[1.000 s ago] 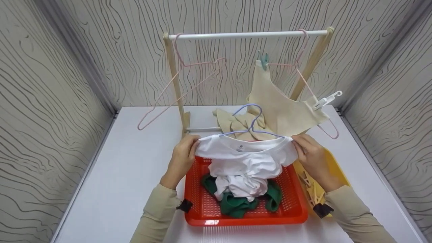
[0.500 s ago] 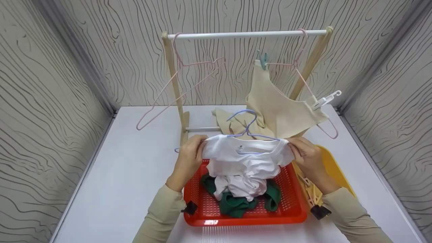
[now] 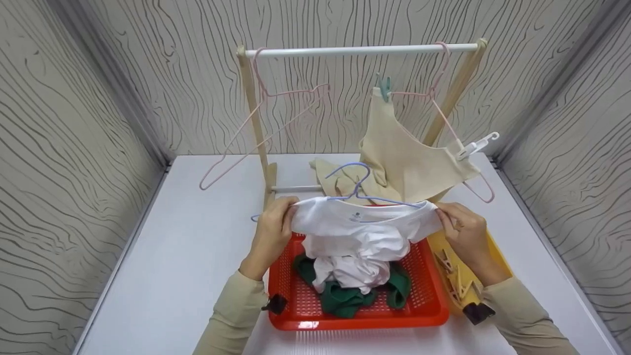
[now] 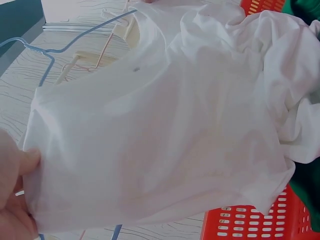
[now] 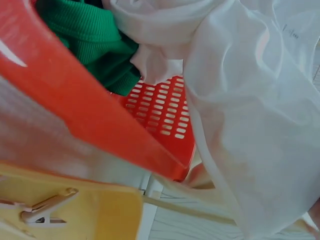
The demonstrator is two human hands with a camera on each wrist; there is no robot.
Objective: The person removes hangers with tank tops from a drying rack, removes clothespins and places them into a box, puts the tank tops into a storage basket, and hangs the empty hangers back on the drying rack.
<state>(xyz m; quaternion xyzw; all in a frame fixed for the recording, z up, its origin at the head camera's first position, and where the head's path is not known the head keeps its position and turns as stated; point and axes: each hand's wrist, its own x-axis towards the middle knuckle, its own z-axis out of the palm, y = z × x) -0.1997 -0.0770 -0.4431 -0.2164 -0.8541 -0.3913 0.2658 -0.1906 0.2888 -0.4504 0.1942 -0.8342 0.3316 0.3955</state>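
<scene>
A white shirt (image 3: pixel 340 234) is stretched between both hands, its neckline uppermost and its lower part bunched. My left hand (image 3: pixel 270 230) pinches one shoulder edge, with the thumb on the near face of the cloth in the left wrist view. The opposite shoulder edge is pinched by my right hand (image 3: pixel 464 234); in the right wrist view it barely shows at the edge. A blue hanger (image 3: pixel 356 190) sits inside the shirt, its hook rising from the neckline. One hanger end pokes out beyond my left hand; the shirt hides much of the rest.
Beneath the shirt stands a red basket (image 3: pixel 360 323) with green cloth (image 3: pixel 345 301). A yellow bin (image 3: pixel 495 246) with several clothespins (image 3: pixel 456 281) is at its right. Behind, a rack (image 3: pixel 365 50) bears a bare pink hanger (image 3: pixel 231 148) and a clipped beige garment (image 3: pixel 404 158).
First the hands drew closer together; then my right hand moved outward to the right, stretching the shirt wider. The hanger hook shifted left and down, and its left end came into view.
</scene>
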